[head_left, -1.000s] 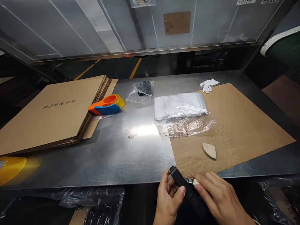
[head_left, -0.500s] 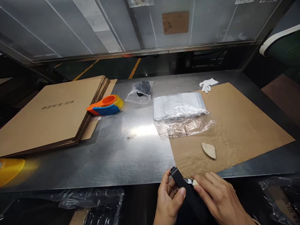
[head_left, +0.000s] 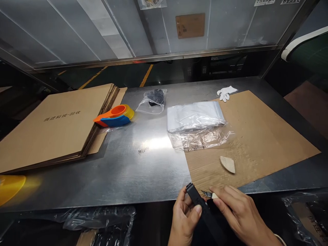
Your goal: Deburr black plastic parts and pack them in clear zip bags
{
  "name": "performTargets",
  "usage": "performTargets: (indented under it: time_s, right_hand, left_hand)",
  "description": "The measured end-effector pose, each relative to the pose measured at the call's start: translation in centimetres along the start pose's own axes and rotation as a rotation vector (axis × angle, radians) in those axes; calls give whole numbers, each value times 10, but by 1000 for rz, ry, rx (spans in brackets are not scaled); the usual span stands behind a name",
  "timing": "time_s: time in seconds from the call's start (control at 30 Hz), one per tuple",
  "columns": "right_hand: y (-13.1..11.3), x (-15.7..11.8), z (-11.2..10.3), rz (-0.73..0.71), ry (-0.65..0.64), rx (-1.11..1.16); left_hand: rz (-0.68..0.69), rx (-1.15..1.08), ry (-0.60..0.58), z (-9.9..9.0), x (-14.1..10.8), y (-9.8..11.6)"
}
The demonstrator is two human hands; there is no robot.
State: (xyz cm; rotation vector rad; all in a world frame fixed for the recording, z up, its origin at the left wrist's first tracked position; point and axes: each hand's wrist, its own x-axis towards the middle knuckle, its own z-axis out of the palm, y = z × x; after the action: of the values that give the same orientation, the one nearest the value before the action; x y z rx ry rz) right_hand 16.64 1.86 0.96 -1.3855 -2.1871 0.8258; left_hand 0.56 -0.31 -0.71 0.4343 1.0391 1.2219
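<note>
Gripping left hand: fingers are curling around one black bar.
Right hand: fingers are pinching one pale-handled blade.

Stacked flat cardboard, orange-and-blue tape dispenser, clear bag holding something black, white glove

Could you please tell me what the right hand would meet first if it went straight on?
Probably the black bar in the left hand: the right hand's blade points toward it, though depth is unclear.
</note>
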Motion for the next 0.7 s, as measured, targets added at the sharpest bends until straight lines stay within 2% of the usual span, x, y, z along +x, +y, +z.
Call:
performTargets:
  time_s: [0.2, 0.4, 0.7]
  right_hand:
    - [-6, 0, 0, -78, 7, -89]
    - [-5, -2, 1, -104, 66, -117]
    - [-5, 0, 3, -91, 88, -161]
  left_hand:
    - [5, -22, 4, -4, 0, -5]
    - [-8, 13, 17, -7, 0, -10]
    - [-37, 81, -3, -3, -3, -3]
